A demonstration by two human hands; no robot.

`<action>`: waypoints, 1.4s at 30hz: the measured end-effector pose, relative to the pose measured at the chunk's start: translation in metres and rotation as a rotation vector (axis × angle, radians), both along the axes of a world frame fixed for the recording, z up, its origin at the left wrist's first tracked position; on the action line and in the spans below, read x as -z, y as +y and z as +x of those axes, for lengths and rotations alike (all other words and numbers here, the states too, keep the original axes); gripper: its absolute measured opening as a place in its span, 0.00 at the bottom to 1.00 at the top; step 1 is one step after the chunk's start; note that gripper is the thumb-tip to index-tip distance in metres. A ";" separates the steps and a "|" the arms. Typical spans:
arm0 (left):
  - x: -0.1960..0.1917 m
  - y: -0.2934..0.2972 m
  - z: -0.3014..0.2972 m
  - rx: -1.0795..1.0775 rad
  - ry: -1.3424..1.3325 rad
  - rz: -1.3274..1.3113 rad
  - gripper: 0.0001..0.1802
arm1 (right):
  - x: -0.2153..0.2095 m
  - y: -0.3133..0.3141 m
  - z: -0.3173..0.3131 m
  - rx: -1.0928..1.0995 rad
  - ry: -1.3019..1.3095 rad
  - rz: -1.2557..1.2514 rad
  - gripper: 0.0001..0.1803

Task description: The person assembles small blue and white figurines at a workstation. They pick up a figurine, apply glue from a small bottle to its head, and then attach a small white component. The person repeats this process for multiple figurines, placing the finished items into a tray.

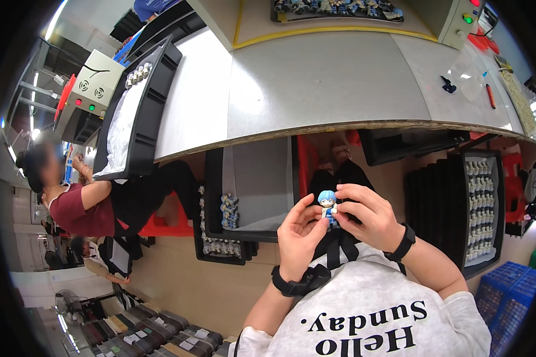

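Observation:
A small figurine (327,208) with light blue hair and a blue-and-white body is held upright in front of my chest. My left hand (299,239) pinches it from the left, thumb at its lower body. From the right, my right hand (370,219) grips it too, with fingertips by its head and side. Both wrists wear black bands. Just left of my hands is a black tray (257,229) with a grey lining, and a small cluster of blue figurines (229,212) lies in it.
The grey worktable (321,83) runs across ahead; beyond it, a yellow-edged opening holds a tray of figurines (339,8). A long black bin (125,119) sits at the left, near a seated person in maroon (83,208). At right are a tray of white parts (480,208) and blue crates (509,291).

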State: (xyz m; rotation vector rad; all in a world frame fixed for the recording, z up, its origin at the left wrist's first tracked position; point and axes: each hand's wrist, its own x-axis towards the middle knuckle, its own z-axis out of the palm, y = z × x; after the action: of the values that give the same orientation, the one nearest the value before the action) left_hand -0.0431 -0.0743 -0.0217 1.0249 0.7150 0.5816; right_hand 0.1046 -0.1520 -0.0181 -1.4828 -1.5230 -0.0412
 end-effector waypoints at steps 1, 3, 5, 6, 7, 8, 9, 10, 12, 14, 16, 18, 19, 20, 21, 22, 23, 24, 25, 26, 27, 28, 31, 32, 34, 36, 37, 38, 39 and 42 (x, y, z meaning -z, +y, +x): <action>0.003 0.001 0.000 0.014 -0.005 -0.020 0.27 | 0.001 0.000 -0.001 -0.001 0.008 -0.003 0.11; 0.008 0.004 0.000 0.052 -0.042 -0.092 0.28 | 0.001 -0.001 -0.001 -0.003 0.017 -0.007 0.11; 0.010 0.006 0.000 0.090 -0.077 -0.172 0.28 | 0.001 -0.001 -0.001 -0.005 0.020 -0.009 0.12; 0.011 0.007 0.000 0.109 -0.095 -0.216 0.27 | 0.001 -0.001 -0.002 -0.006 0.031 -0.014 0.11; 0.011 0.008 0.000 0.129 -0.112 -0.260 0.27 | 0.000 -0.001 -0.002 -0.006 0.042 -0.019 0.11; 0.010 0.010 0.000 0.142 -0.123 -0.321 0.27 | 0.000 -0.002 -0.002 -0.006 0.053 -0.024 0.11; 0.010 0.012 -0.001 0.156 -0.133 -0.381 0.27 | 0.001 -0.001 -0.002 0.004 0.069 -0.022 0.11; 0.009 0.014 -0.001 0.169 -0.143 -0.441 0.26 | 0.001 -0.001 -0.003 0.014 0.085 -0.021 0.11; 0.014 0.013 -0.003 0.162 -0.157 -0.467 0.25 | 0.002 -0.001 -0.003 0.033 0.136 -0.052 0.10; 0.016 0.012 -0.003 0.157 -0.167 -0.487 0.25 | 0.001 -0.004 -0.005 0.051 0.206 -0.116 0.10; 0.016 0.012 -0.002 0.154 -0.173 -0.501 0.24 | 0.001 -0.006 -0.005 0.041 0.273 -0.173 0.09; 0.015 0.011 -0.001 0.149 -0.180 -0.483 0.25 | 0.001 -0.007 -0.005 0.026 0.336 -0.217 0.09; 0.014 0.011 0.000 0.146 -0.183 -0.474 0.25 | 0.001 -0.007 -0.005 0.016 0.365 -0.233 0.09; 0.014 0.011 0.000 0.137 -0.182 -0.463 0.26 | 0.001 -0.008 -0.005 0.006 0.395 -0.249 0.08; 0.014 0.011 0.001 0.128 -0.181 -0.452 0.26 | 0.002 -0.009 -0.006 -0.007 0.420 -0.262 0.09; 0.014 0.011 0.001 0.119 -0.180 -0.441 0.26 | 0.003 -0.009 -0.007 -0.021 0.445 -0.275 0.09; 0.016 0.010 0.001 0.111 -0.180 -0.412 0.26 | 0.005 -0.010 -0.008 -0.034 0.469 -0.287 0.10; 0.019 0.010 0.001 0.102 -0.180 -0.383 0.27 | 0.005 -0.010 -0.009 -0.039 0.481 -0.292 0.10; 0.021 0.010 0.001 0.094 -0.180 -0.354 0.27 | 0.006 -0.010 -0.010 -0.044 0.493 -0.297 0.11; 0.023 0.010 0.001 0.088 -0.186 -0.344 0.27 | 0.006 -0.010 -0.010 -0.051 0.506 -0.302 0.12; 0.024 0.010 0.002 0.082 -0.193 -0.333 0.28 | 0.006 -0.010 -0.011 -0.058 0.524 -0.304 0.12; 0.025 0.010 0.002 0.076 -0.199 -0.323 0.28 | 0.006 -0.010 -0.011 -0.065 0.543 -0.305 0.13; 0.030 0.010 0.002 0.075 -0.212 -0.310 0.28 | 0.008 -0.010 -0.012 -0.071 0.550 -0.304 0.15; 0.030 0.010 0.002 0.077 -0.219 -0.301 0.27 | 0.009 -0.010 -0.012 -0.072 0.544 -0.303 0.15; 0.030 0.010 0.002 0.081 -0.233 -0.283 0.26 | 0.006 -0.009 -0.012 -0.067 0.526 -0.315 0.17; 0.029 0.011 0.002 0.069 -0.244 -0.338 0.23 | 0.006 -0.009 -0.014 -0.050 0.524 -0.311 0.18; 0.029 0.012 0.002 0.064 -0.250 -0.366 0.22 | 0.009 -0.009 -0.015 -0.037 0.531 -0.301 0.18; 0.029 0.013 0.002 0.063 -0.244 -0.360 0.22 | 0.012 -0.008 -0.016 -0.025 0.538 -0.291 0.18; 0.030 0.013 0.002 0.061 -0.238 -0.353 0.21 | 0.013 -0.008 -0.016 -0.020 0.529 -0.279 0.18; 0.030 0.015 0.003 0.065 -0.225 -0.349 0.21 | 0.015 -0.006 -0.017 -0.007 0.492 -0.248 0.18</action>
State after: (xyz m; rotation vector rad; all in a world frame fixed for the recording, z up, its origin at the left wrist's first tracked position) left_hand -0.0400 -0.0596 -0.0519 0.6438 0.5575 0.4859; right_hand 0.0872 -0.1575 -0.0333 -1.5366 -1.1585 0.4989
